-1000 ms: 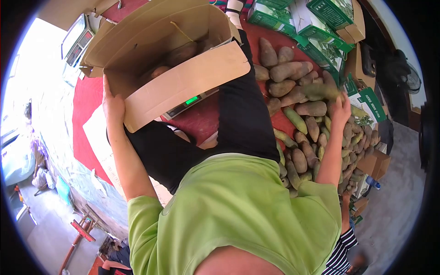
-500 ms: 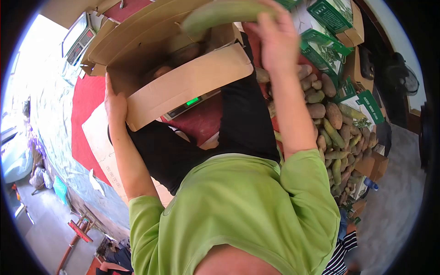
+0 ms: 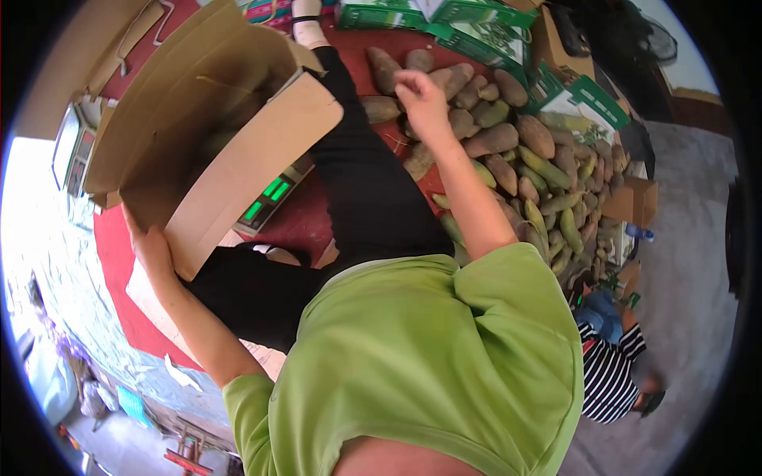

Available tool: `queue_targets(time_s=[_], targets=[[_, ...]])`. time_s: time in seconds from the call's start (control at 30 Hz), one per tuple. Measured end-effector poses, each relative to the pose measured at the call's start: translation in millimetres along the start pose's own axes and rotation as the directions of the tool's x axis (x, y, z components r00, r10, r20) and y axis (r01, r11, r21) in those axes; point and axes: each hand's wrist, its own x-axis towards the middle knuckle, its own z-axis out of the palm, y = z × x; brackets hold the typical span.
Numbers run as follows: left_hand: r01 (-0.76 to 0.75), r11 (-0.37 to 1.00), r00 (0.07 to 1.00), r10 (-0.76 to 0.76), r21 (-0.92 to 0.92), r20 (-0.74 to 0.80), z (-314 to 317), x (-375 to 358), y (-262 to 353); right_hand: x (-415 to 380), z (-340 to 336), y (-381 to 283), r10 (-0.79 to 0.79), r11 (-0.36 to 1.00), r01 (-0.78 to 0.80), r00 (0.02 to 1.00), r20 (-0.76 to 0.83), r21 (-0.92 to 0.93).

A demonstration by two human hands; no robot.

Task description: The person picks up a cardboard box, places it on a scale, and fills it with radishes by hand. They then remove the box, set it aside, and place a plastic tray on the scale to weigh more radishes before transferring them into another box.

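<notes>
My left hand (image 3: 155, 250) grips the near left edge of an open cardboard box (image 3: 246, 159), whose front flap hangs outward. The inside is shadowed, and its contents are hard to make out. Beneath the box sits a scale with a lit green display (image 3: 276, 189). My right hand (image 3: 422, 101) is over the near left part of a pile of brown and green oblong vegetables (image 3: 492, 141), fingers curled, with nothing visible in them. Brown vegetables (image 3: 382, 70) lie just beyond this hand.
Green and white printed boxes (image 3: 484, 36) stand behind the pile. Another scale (image 3: 75, 151) is left of the box. A small open carton (image 3: 631, 198) and a blue-capped bottle (image 3: 639, 232) lie at the right. A person in a striped top (image 3: 609, 381) is at the lower right.
The long green vegetable is no longer in my right hand, which has moved from above the box to the pile. My left hand stays on the box. The view has turned to the right.
</notes>
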Motion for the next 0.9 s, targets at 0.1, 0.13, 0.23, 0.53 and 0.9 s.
queue_targets(time_s=[0.1,0.13,0.23,0.53,0.9], targets=[[0.092,0.994,0.995,-0.094,0.063,0.027,-1,5,-8,-42,-30,58,0.194,0.942,-0.180,0.981,0.020,-0.282],[0.077,0.995,0.996,-0.080,0.062,0.044,-1,4,-5,-59,-39,82,0.246,0.901,-0.210,0.968,0.048,-0.379],[0.080,0.994,0.997,-0.081,0.069,0.011,1,2,2,-106,-62,113,0.433,0.780,-0.324,0.897,0.089,-0.535],[0.073,0.991,0.997,-0.075,0.108,0.011,1,-9,25,-179,-148,129,0.703,0.181,-0.235,0.710,-0.042,-0.955],[0.069,0.990,0.997,-0.071,0.120,0.016,1,-3,12,-217,-261,120,0.675,-0.245,-0.358,0.604,-0.424,-0.901]])
